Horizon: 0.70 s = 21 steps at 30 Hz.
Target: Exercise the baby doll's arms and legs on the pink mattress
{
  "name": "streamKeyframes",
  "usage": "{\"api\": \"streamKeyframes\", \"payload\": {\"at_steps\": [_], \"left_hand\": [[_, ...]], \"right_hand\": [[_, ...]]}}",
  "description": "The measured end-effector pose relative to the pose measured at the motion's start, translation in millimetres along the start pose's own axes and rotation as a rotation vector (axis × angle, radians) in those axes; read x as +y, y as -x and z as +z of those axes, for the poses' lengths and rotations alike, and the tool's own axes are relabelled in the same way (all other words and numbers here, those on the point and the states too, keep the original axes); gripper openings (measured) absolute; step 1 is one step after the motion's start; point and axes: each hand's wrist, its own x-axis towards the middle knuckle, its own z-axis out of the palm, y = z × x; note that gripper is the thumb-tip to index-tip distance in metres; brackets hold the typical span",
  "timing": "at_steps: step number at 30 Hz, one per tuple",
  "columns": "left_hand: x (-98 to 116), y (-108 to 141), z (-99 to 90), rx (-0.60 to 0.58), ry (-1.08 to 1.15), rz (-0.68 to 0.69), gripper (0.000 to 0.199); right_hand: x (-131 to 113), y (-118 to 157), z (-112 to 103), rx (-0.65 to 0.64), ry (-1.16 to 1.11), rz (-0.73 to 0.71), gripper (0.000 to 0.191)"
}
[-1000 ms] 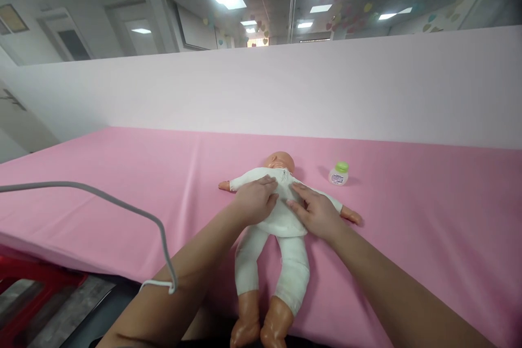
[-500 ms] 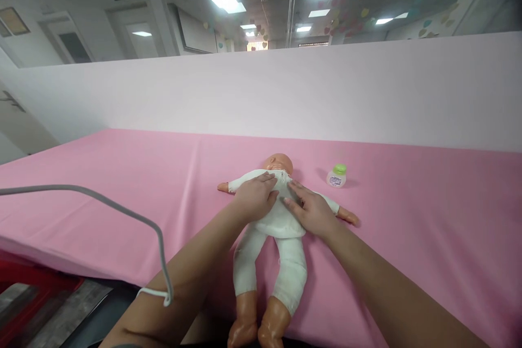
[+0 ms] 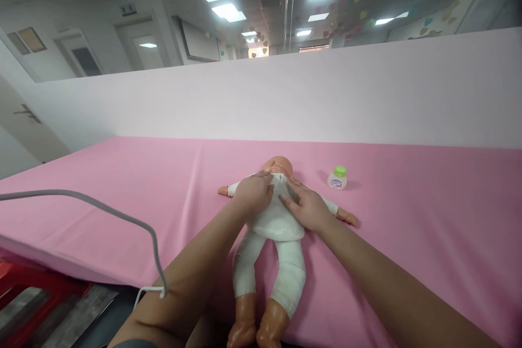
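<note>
A baby doll [image 3: 275,223] in white clothes lies stretched out on a pink cover [image 3: 134,217], its feet toward me and its arms spread. My left hand [image 3: 255,193] rests flat on the left side of the doll's upper body, near the shoulder. On the right side of the chest lies my right hand [image 3: 306,205], palm down with the fingers extended. Both hands are open and hold nothing. The doll's head points away from me, and its face cannot be made out. Parts of its upper arms are hidden under my hands.
A small clear bottle with a green cap [image 3: 337,178] stands right of the doll's head. A grey cable [image 3: 101,207] arcs in from the left to my left forearm. Behind the cover rises a white wall [image 3: 285,98] with glass above. A red stool [image 3: 36,288] stands lower left.
Both hands have shifted slightly up and to the left on the doll's upper body, staying open. The view has tilted a little. The doll and bottle keep their places.
</note>
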Motion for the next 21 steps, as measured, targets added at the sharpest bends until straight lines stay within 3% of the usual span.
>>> {"api": "streamKeyframes", "payload": {"at_steps": [6, 13, 17, 21], "left_hand": [[0.0, -8.3, 12.8, -0.054, -0.030, 0.049, 0.042], [1.3, -13.2, 18.6, -0.010, -0.044, 0.073, 0.034], [1.4, -22.2, 18.2, 0.010, -0.023, 0.102, 0.043], [1.8, -24.6, 28.0, -0.038, -0.007, 0.127, 0.050]], "right_hand": [[1.6, -9.2, 6.2, -0.048, 0.013, -0.021, 0.066], [0.6, -12.1, 6.4, -0.009, -0.038, -0.048, 0.063], [2.3, -18.4, 6.0, 0.028, -0.041, -0.049, 0.066], [3.0, -19.1, 11.9, -0.024, -0.028, -0.053, 0.065]]}}
